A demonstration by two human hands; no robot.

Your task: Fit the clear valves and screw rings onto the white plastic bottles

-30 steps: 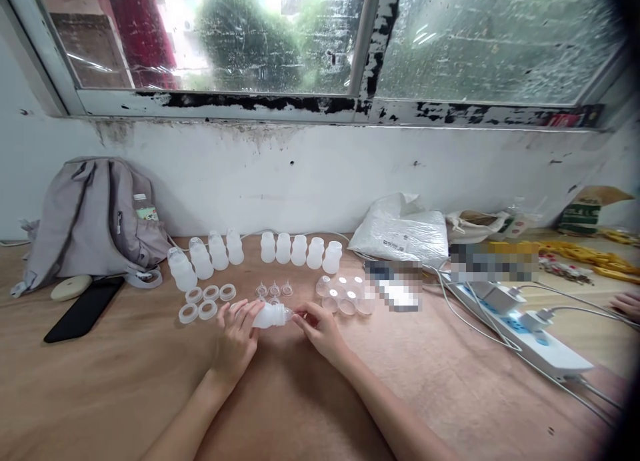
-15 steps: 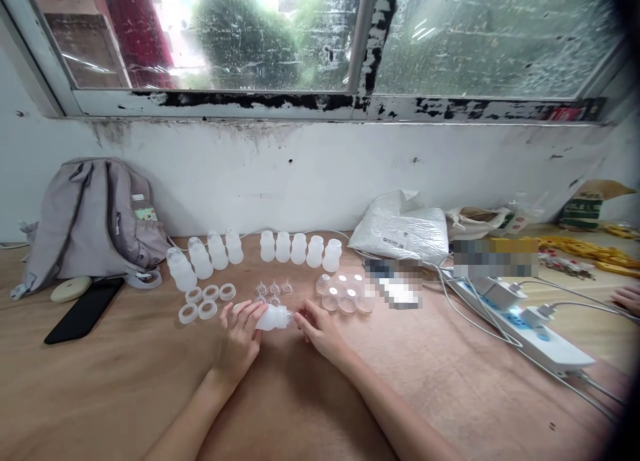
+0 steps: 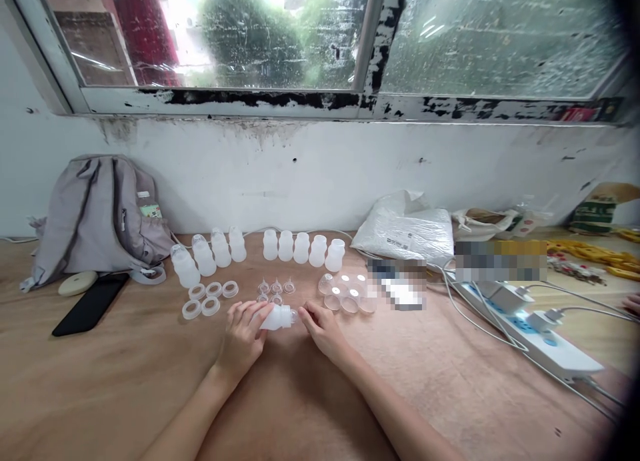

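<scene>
The left hand [image 3: 243,337] gripped a small white bottle [image 3: 278,317] lying sideways just above the wooden surface [image 3: 125,367], while the right hand [image 3: 323,329] pinched its neck. More bottles [image 3: 300,247] stood in a row toward the surface's far edge, with rings [image 3: 210,299] near them.

This looks like a makeshift small-parts assembly bench in a worn workroom; a bare wooden table [image 3: 100,381] stands against a stained white wall [image 3: 300,174] under a peeling window frame [image 3: 370,41] at twelve o'clock. Rows of identical white plastic bottles [image 3: 300,247] sit at twelve o'clock; a power strip [image 3: 545,341] lies at three o'clock; a grey backpack [image 3: 95,207] slumps at ten o'clock.
</scene>
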